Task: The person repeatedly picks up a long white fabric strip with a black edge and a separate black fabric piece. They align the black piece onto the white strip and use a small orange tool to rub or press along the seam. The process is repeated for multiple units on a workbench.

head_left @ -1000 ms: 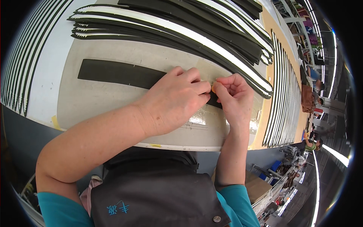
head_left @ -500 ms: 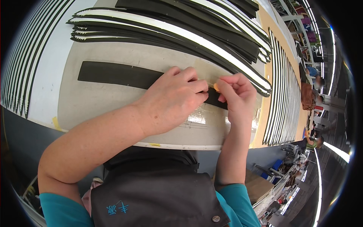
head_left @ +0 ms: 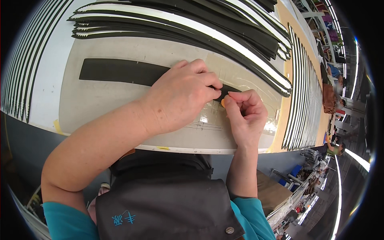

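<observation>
A long flat black strip (head_left: pixel 116 72) lies across the grey work board (head_left: pixel 104 98). My left hand (head_left: pixel 184 92) rests over its middle, fingers bent and fingertips drawn together, pressing on the strip. What sits under the palm is hidden. Close by on the right, my right hand (head_left: pixel 249 114) pinches a small rounded orange piece (head_left: pixel 223 103) between thumb and forefinger, at the strip's near edge. Only part of that piece shows, so its kind is unclear. The strip's right end runs behind the right fingers.
Stacked black-and-white strips with jagged ends (head_left: pixel 180 30) lie beyond the board. More striped strips hang in rows at the left (head_left: pixel 30 60) and right (head_left: pixel 302 96). A white table edge (head_left: pixel 192 151) runs before my dark apron (head_left: pixel 164 204). Other people sit far right.
My right hand has brought the orange piece from the strip's far edge across to its near edge. My left hand stays on the strip. The whole view has shifted slightly.
</observation>
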